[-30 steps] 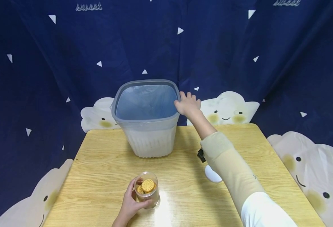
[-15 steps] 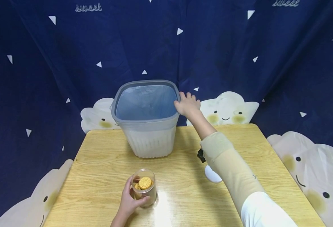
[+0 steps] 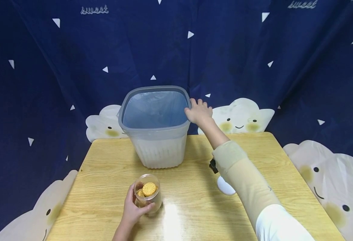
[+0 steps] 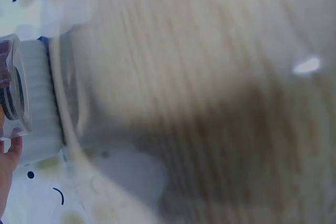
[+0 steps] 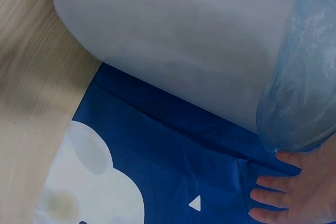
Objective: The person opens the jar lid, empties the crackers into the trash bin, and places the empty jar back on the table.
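Observation:
My left hand [image 3: 132, 208] grips a clear jar [image 3: 154, 205] from its left side, thumb in front. Round golden biscuits [image 3: 149, 189] fill the jar, whose mouth is uncovered. I cannot tell whether its base touches the table. At the left edge of the left wrist view, the jar [image 4: 16, 98] shows above my fingertips [image 4: 14, 148]. At the right rim of a white bin [image 3: 161, 150], my right hand [image 3: 200, 112] lies with fingers straight and spread. In the right wrist view the right hand [image 5: 307, 190] is beside the bin's bluish liner bag [image 5: 304, 82].
A white round lid-like disc [image 3: 225, 185] lies on the wooden table [image 3: 104, 187], partly behind my right sleeve. A small black object [image 3: 213, 165] sticks out beside that forearm. Dark blue cloth [image 3: 152, 40] with white clouds hangs behind the table.
My left hand has carried the jar of biscuits a short way to the left and toward the bin. My right hand and the bin have stayed put.

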`<state>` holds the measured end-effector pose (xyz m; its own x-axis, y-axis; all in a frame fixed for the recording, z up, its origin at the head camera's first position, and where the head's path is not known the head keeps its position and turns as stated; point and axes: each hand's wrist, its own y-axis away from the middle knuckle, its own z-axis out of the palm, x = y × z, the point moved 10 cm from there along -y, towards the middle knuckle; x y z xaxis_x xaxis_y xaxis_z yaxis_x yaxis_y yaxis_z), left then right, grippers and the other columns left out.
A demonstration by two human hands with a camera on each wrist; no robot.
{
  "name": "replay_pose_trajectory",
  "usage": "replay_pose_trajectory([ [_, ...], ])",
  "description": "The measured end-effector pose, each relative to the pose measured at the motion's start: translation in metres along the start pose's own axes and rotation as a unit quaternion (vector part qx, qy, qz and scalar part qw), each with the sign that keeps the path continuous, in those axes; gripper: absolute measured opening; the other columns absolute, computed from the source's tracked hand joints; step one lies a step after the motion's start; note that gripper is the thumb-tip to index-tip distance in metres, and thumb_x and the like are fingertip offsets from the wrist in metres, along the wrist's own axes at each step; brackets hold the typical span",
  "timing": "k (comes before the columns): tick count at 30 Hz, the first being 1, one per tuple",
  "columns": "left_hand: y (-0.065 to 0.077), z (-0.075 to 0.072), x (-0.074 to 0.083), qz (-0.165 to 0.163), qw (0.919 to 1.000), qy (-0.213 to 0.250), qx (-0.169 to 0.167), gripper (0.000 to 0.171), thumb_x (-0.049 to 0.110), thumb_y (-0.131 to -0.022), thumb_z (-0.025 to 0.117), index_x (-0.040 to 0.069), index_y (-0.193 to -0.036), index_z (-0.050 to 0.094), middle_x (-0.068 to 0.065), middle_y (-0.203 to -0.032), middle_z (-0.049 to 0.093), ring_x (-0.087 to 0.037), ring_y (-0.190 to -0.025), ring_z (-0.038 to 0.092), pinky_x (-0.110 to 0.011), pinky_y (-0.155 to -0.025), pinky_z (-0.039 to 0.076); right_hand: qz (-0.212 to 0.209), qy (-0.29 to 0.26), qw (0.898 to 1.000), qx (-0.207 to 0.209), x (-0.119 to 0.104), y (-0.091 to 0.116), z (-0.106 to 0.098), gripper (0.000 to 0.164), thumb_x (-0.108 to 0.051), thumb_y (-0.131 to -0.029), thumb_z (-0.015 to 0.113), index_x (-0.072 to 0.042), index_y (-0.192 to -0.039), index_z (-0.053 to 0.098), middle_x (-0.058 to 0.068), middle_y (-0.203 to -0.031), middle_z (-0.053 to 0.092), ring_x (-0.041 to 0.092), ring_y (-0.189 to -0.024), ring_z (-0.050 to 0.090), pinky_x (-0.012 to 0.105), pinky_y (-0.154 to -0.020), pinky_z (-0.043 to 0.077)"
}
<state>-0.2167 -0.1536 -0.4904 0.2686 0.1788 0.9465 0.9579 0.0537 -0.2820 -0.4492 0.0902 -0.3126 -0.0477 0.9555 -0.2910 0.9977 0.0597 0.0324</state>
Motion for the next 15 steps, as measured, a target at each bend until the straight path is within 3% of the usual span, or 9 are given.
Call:
replay_pose_trajectory([
  [5,-0.003,-0.006,0.005,0.005,0.9999,0.004,0.013,0.085,-0.006,-0.055,0.081,-0.009,-0.128,0.038,-0.029,-0.119,0.047,-0.039,-0.111,0.042,-0.013,-0.095,0.032,0.001,0.001,1.0,0.0,0.001,0.0,0.0,0.06,-0.044,-0.094,0.03,-0.015,-0.146,0.02,0.016,-0.148,0.02,0.037,-0.133,0.02,0.056,-0.105,0.02],
  [10,-0.007,-0.014,0.01,-0.001,0.9996,-0.002,0.026,0.086,-0.006,-0.054,0.081,-0.007,-0.128,0.038,-0.027,-0.119,0.047,-0.034,-0.112,0.042,-0.015,-0.096,0.032,0.0,0.002,1.0,-0.001,0.0,0.0,0.0,0.061,-0.044,-0.094,0.03,-0.015,-0.146,0.019,0.016,-0.148,0.019,0.037,-0.133,0.02,0.056,-0.105,0.02],
  [15,-0.013,-0.025,0.023,0.034,0.9983,-0.008,0.047,0.084,-0.009,-0.053,0.08,-0.009,-0.126,0.039,-0.027,-0.117,0.046,-0.031,-0.11,0.042,-0.016,-0.095,0.033,0.0,0.003,1.0,-0.001,0.0,0.001,0.0,0.061,-0.044,-0.094,0.031,-0.015,-0.146,0.019,0.016,-0.148,0.019,0.037,-0.133,0.02,0.056,-0.105,0.019],
])
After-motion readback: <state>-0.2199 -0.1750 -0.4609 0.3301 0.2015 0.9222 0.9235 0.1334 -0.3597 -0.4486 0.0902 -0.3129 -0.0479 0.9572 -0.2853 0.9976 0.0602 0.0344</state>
